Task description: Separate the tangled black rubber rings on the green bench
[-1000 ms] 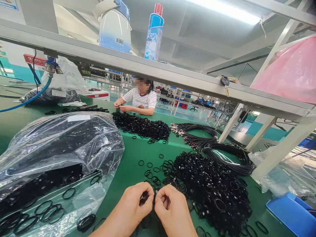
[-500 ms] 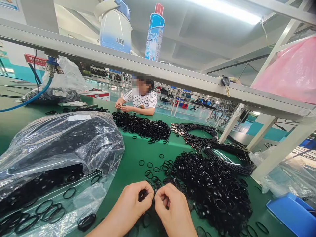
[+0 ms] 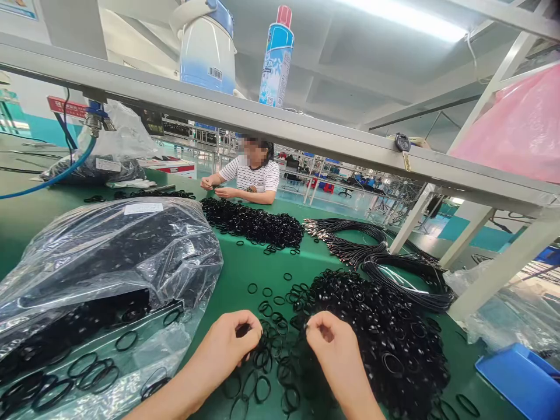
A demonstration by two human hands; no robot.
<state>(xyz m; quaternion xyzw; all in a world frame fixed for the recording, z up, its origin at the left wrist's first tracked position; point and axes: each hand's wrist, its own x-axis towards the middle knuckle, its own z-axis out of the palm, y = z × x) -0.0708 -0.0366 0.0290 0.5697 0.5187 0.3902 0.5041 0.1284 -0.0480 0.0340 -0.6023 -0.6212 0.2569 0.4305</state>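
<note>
Change: hands that sat knuckle to knuckle a second ago are now drawn apart, and a tangle of rings (image 3: pixel 266 356) hangs stretched between them
Meaning: it looks like a clump is being teased open so single rings can come free
Left hand (image 3: pixel 227 341): fingers curled in, pinching the left end of the tangle
Right hand (image 3: pixel 335 344): thumb and fingertips nipped together on the right end, just beside the big ring pile (image 3: pixel 380 332)
Table (image 3: pixel 231 280): green top, loose rings scattered in front of the hands
Bag (image 3: pixel 105 262): clear plastic, stuffed with more black rings, to the left
Writing: white sticker (image 3: pixel 143 207) on the bag, print too small to read; spray can (image 3: pixel 275 55) on the shelf has blue lettering I cannot make out; jug (image 3: pixel 205 46) carries a barcode
Co-worker (image 3: pixel 249 175): striped sleeve, hands busy at the far pile
</note>
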